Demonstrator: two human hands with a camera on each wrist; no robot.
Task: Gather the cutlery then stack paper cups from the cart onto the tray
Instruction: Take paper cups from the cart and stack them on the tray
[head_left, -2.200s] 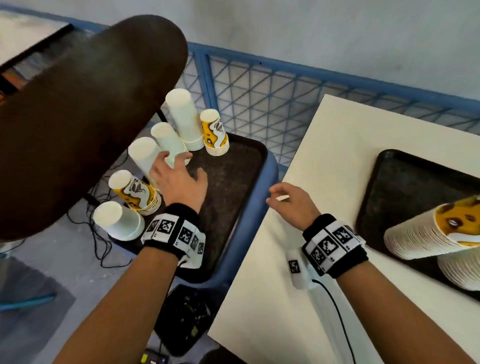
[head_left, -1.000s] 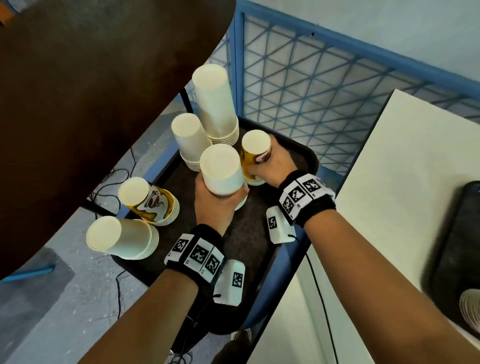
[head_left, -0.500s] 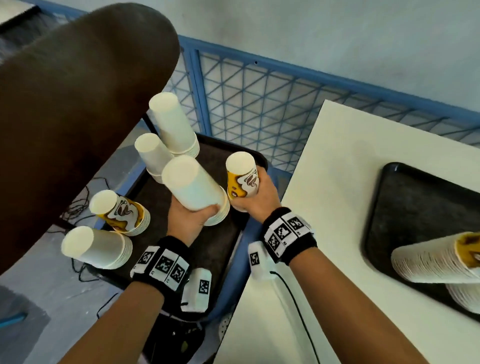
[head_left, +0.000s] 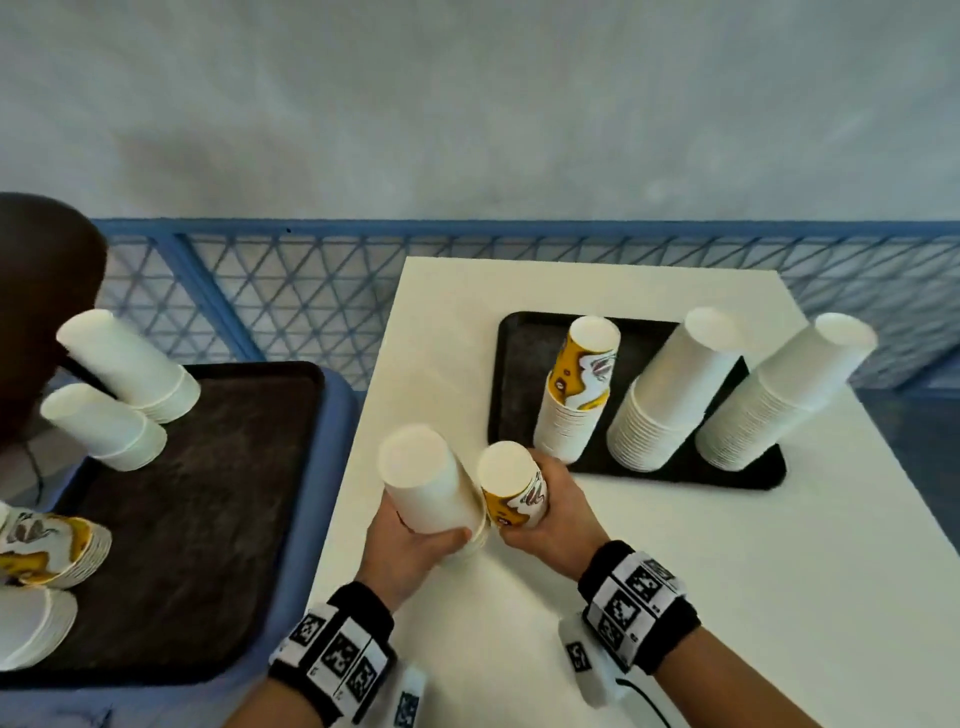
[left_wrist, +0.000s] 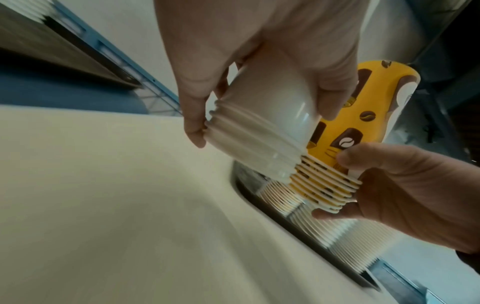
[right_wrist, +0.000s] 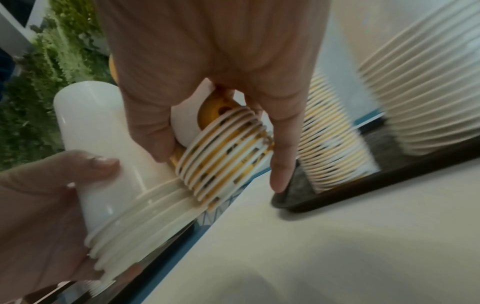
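My left hand (head_left: 410, 545) grips a short stack of upside-down white paper cups (head_left: 428, 480) above the white table. Beside it, my right hand (head_left: 550, 525) grips a stack of yellow patterned cups (head_left: 514, 488), and the two stacks touch. The wrist views show both, the white stack (left_wrist: 262, 131) and the yellow stack (right_wrist: 226, 152). Just right of my hands lies the black tray (head_left: 524, 353) on the table, holding a yellow-topped stack (head_left: 579, 387) and two tall white stacks (head_left: 675, 395) (head_left: 784, 400). No cutlery is in view.
The blue cart's black tray (head_left: 208, 499) at left carries two white stacks (head_left: 130, 369) (head_left: 101, 426) at the back and a yellow stack (head_left: 52, 551) and a white one (head_left: 31, 629) at the front left. A blue mesh fence (head_left: 291, 296) runs behind. A dark rounded object (head_left: 41, 301) looms at far left.
Both hands closed on a cup stack on the cart, lifted it and carried it rightward. They now hold the stacks over the white table near the black tray.
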